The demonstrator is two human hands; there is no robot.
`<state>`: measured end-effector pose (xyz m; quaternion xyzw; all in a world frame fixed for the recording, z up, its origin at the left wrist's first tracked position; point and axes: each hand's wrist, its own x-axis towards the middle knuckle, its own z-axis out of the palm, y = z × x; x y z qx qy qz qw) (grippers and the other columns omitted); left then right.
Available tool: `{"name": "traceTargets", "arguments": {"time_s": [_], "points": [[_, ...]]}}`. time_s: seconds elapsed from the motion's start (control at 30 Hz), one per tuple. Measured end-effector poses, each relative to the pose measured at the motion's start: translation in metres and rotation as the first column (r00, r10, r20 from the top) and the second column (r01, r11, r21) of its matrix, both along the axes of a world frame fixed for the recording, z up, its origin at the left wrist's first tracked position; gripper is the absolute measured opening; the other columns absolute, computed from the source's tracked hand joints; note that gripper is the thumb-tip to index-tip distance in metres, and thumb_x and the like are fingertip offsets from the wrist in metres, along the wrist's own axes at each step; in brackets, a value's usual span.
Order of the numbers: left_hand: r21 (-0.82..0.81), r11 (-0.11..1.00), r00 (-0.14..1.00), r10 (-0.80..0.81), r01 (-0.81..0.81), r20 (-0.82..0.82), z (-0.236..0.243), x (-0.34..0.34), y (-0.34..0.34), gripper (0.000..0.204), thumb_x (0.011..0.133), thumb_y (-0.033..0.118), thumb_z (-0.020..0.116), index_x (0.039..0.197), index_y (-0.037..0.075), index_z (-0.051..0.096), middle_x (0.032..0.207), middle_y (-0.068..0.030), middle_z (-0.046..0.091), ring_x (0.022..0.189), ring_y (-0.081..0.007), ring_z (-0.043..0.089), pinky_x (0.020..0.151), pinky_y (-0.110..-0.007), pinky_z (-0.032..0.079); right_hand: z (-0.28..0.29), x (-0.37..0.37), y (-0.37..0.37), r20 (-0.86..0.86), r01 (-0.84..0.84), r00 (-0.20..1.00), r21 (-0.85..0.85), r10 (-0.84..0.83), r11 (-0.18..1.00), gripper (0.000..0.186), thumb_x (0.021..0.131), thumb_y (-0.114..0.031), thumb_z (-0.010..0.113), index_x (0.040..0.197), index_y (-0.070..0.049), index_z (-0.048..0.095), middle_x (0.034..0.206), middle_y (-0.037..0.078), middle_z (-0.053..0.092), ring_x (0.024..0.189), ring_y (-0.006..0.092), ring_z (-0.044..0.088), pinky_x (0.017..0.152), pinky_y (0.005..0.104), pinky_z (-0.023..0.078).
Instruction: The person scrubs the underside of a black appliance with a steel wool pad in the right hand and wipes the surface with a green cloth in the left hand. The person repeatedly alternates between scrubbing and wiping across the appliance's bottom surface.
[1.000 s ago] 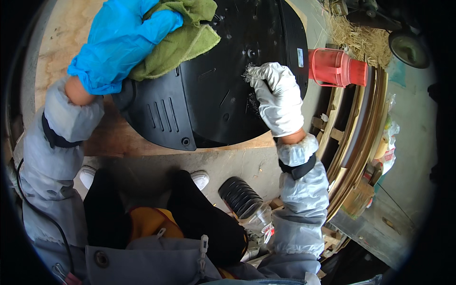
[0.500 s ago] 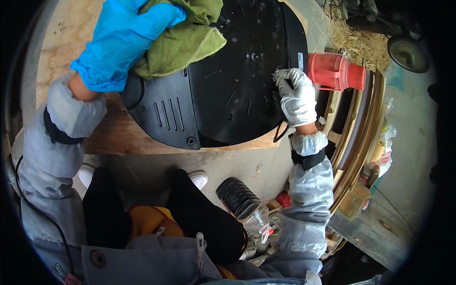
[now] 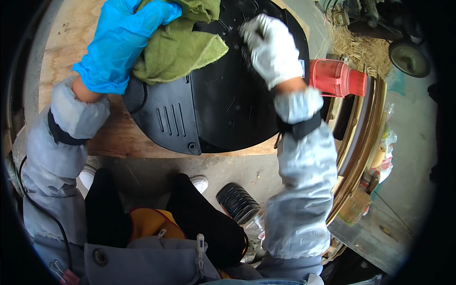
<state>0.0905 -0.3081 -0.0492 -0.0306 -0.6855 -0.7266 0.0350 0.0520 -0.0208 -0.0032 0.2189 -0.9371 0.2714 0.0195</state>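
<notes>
A large, rounded black plastic housing (image 3: 228, 116) with slots, vents and a screw hole lies on a plywood board. At its upper left, my left hand (image 3: 126, 40), in a blue glove, is closed on a green cloth (image 3: 183, 54) that drapes over the housing. My right hand (image 3: 273, 50), in a white glove and slightly blurred, is over the upper right of the housing with its fingers curled. A dark, fuzzy wad like steel wool (image 3: 246, 53) shows at those fingers, mostly hidden by them.
The plywood board (image 3: 114, 137) sticks out around the housing. To the right, a red jug (image 3: 327, 78) lies on its side beside stacked wooden strips (image 3: 354, 137). A ribbed plastic bottle (image 3: 237, 202) is on the floor near my feet. A wheel (image 3: 409, 56) and straw (image 3: 363, 45) are at the upper right.
My right hand has moved from the right edge of the housing up and left across its surface, taking the wad along. My left hand and the cloth have hardly moved.
</notes>
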Motion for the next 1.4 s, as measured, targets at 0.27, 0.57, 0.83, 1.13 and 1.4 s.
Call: {"name": "traceTargets", "arguments": {"time_s": [0.27,0.57,0.83,1.13,1.4], "points": [[-0.014,0.993,0.992,-0.118,0.118,-0.045,0.009,-0.003,-0.002,0.04,0.085,0.003,0.058,0.124,0.001,0.068,0.117,-0.0047,0.069,0.108,-0.0161,0.065,0.099,-0.03,0.051,0.006,0.066,0.024,-0.077,0.036,0.997,0.116,-0.027,0.993,0.016,0.088,0.007,0.07,0.098,-0.005,0.067,0.092,0.012,0.068,0.085,0.0279,0.067,0.079,0.0354,0.054],[-0.019,0.998,0.963,-0.055,0.051,-0.264,0.013,-0.001,0.008,0.035,0.088,0.007,0.071,0.123,0.006,0.07,0.109,-0.0088,0.073,0.099,-0.0209,0.072,0.09,-0.034,0.058,-0.016,-0.075,0.053,-0.154,0.308,0.947,0.19,-0.281,0.932,0.012,0.091,-0.012,0.073,0.086,-0.003,0.066,0.084,0.021,0.072,0.082,0.0414,0.07,0.074,0.0463,0.056],[-0.198,0.98,0.887,-0.121,0.034,-0.445,0.021,0.008,0.0,0.031,0.077,0.008,0.072,0.108,0.007,0.072,0.098,-0.0095,0.071,0.089,-0.0249,0.071,0.081,-0.037,0.057,-0.01,-0.014,0.061,0.058,0.041,0.998,-0.054,-0.038,0.998,0.003,0.088,-0.002,0.069,0.086,-0.003,0.066,0.085,0.016,0.07,0.081,0.0338,0.069,0.077,0.0419,0.056],[-0.486,0.871,0.741,-0.368,0.064,-0.562,0.026,0.01,-0.002,0.024,0.069,0.021,0.074,0.093,0.017,0.073,0.087,-0.0042,0.068,0.073,-0.0268,0.066,0.063,-0.039,0.048,-0.002,-0.046,-0.005,-0.025,0.083,0.996,0.057,-0.082,0.995,0.004,0.087,-0.003,0.071,0.087,-0.005,0.067,0.085,0.017,0.069,0.083,0.0393,0.067,0.078,0.0462,0.054],[-0.441,0.894,0.747,-0.349,0.083,-0.566,0.024,0.016,-0.001,0.03,0.064,0.023,0.076,0.093,0.016,0.075,0.091,-0.0042,0.07,0.076,-0.0284,0.066,0.066,-0.042,0.046,-0.013,-0.07,0.004,-0.186,-0.042,0.98,0.145,0.069,0.989,0.005,0.085,-0.002,0.069,0.086,-0.006,0.065,0.086,0.018,0.07,0.084,0.0383,0.069,0.076,0.0433,0.056]]}}
